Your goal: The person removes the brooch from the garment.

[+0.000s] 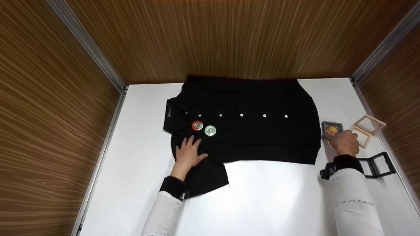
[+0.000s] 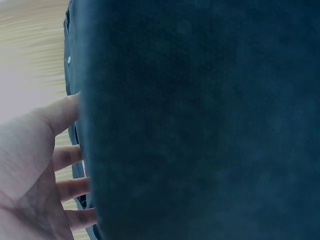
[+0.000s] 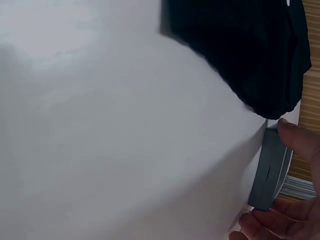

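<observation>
A black button-up shirt [image 1: 256, 137] lies spread sideways, collar to the left, with white buttons along its middle. Two round pin badges sit near the collar, a red one [image 1: 197, 125] with a tree and a pale green one [image 1: 210, 130]. My left hand [image 1: 187, 154] rests on the shirt by the sleeve, fingers spread; in the left wrist view dark cloth hides its fingertips. At the shirt's right end, my right hand [image 1: 344, 142] grips a small grey display frame [image 1: 332, 125] between thumb and fingers. A yellow and pink badge shows in the frame.
Right of my right hand stands an open light-wood-coloured display frame [image 1: 362, 137]. Nearer to me, a black hinged frame [image 1: 382, 165] lies open, partly behind my wrist. Wood-grain panels [image 1: 229, 39] wall the white table [image 1: 141, 131] at the back and both sides.
</observation>
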{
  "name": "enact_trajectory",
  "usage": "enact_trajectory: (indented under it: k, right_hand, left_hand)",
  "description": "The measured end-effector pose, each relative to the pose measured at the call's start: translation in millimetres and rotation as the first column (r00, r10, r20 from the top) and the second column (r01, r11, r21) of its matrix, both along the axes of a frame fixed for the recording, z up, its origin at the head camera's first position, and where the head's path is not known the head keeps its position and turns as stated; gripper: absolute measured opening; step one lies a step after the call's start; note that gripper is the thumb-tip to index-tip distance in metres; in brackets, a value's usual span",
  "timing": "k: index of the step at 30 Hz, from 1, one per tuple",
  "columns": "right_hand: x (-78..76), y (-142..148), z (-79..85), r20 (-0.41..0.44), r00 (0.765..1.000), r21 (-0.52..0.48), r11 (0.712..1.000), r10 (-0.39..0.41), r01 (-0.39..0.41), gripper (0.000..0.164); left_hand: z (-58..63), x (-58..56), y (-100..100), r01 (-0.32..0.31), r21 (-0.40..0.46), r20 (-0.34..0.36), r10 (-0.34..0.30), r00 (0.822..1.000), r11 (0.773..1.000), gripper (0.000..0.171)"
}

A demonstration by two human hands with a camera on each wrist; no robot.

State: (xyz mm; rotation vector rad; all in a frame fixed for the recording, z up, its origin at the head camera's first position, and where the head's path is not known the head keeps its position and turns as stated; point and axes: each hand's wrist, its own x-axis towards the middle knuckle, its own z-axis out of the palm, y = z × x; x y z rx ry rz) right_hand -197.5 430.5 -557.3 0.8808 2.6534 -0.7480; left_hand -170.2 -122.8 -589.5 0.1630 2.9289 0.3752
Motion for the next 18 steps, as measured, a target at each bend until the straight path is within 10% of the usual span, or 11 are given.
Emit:
enact_trajectory:
  k: [11, 18]
  right_hand:
    - [3.4, -20, 6.3, -0.079, 0.993, 0.028, 0.996, 0.088, -0.086, 0.094]
    - [-4.6, -64, 11.6, -0.176, 0.93, 0.078, 0.946, 0.323, -0.314, 0.08]
  left_hand:
    - [3.7, 5.2, -2, 0.023, -0.03, 0.022, -0.022, 1.0, 0.999, 0.075]
    - [7.8, 11.3, -6, 0.031, -0.026, 0.003, -0.031, 1.0, 0.999, 0.077]
